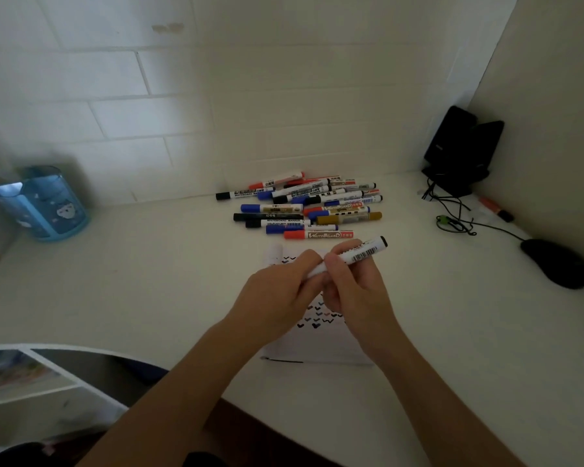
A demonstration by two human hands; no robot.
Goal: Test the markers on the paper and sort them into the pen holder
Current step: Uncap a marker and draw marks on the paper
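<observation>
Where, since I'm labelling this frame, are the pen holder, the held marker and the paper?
pen holder (44, 210): head view, blue front wall.
held marker (363, 255): head view, barcode on barrel.
paper (317, 347): head view, bare lower part.

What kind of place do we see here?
Probably a study or home-office desk set in a corner. A white desk stands against a white tiled wall, with a black computer mouse and cables on the right, a blue pen holder on the left, and a pile of whiteboard markers.
</observation>
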